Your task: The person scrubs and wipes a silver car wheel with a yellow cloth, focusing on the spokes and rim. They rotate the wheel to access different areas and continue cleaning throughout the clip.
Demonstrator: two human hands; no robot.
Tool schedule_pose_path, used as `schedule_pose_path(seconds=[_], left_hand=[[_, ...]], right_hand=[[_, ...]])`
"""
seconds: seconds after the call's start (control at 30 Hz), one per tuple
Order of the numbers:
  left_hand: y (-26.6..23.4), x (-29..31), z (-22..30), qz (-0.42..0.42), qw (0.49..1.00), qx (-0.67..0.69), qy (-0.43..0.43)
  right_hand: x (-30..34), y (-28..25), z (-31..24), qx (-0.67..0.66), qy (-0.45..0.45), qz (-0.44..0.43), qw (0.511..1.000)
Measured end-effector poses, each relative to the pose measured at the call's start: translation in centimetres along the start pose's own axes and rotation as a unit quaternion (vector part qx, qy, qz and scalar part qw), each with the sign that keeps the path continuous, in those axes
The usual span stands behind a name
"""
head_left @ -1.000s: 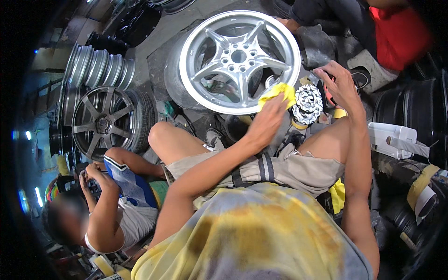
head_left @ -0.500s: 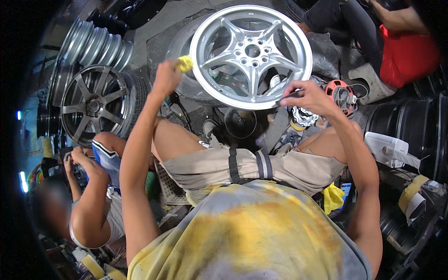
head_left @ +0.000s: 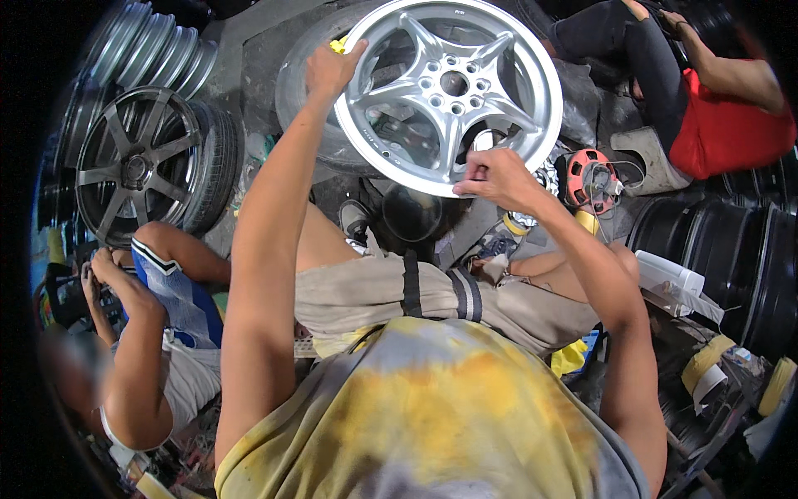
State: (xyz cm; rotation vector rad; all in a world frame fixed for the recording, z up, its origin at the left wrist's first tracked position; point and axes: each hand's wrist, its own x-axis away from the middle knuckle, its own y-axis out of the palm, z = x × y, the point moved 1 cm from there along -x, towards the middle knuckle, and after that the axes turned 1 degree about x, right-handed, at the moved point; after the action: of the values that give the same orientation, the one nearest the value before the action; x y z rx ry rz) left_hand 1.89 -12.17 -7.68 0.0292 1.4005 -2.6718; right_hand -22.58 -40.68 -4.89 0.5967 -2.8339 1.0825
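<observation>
A silver multi-spoke wheel rim (head_left: 450, 150) lies in front of me, over a dark tire (head_left: 303, 83). My left hand (head_left: 331, 71) is at its left edge, with a digit against the lip. A bit of yellow cloth (head_left: 338, 44) pokes out from that hand, mostly hidden behind the fingers. Closed in a pinch, my right hand (head_left: 499, 179) touches the lower lip of the wheel; what its fingertips hold, if anything, is hidden. A dark round bucket (head_left: 412, 212) stands below the wheel, between my legs.
On the left, a dark wheel with tire (head_left: 137, 166) stands near stacked rims (head_left: 158, 50) and a seated person (head_left: 150, 333). A person in red (head_left: 723, 125) sits at far right. An orange-red reel-like object (head_left: 590, 179) and black rims (head_left: 706, 249) are on the right.
My left hand with the yellow cloth has moved up and forward onto the wheel's edge. My right hand has slid left along the lower lip; the dark piece it pinched no longer shows.
</observation>
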Motion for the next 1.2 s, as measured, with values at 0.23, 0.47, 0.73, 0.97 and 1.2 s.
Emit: schedule_pose_path(seconds=[0.23, 0.47, 0.73, 0.97, 1.2], left_hand=[[-1.1, 0.6, 0.4, -0.022, 1.000, 0.010, 0.010], [-0.3, 0.7, 0.2, 0.030, 0.999, -0.013, 0.032], [-0.5, 0.7, -0.1, 0.036, 0.998, 0.001, 0.042], [0.3, 0.8, -0.3, 0.059, 0.998, 0.007, 0.036], [0.5, 0.8, -0.6, 0.047, 0.998, 0.031, 0.041]], right_hand=[[1.7, -3.8, 2.8, -0.040, 0.082, -0.023, 0.996], [-0.1, -0.6, -0.1, -0.037, -0.020, -0.027, 0.999], [0.2, -2.8, 1.4, 0.024, 0.033, -0.063, 0.997], [-1.3, 0.4, -1.0, -0.021, 0.000, -0.034, 0.999], [-0.7, 0.3, 0.4, -0.023, 0.009, -0.032, 0.999]])
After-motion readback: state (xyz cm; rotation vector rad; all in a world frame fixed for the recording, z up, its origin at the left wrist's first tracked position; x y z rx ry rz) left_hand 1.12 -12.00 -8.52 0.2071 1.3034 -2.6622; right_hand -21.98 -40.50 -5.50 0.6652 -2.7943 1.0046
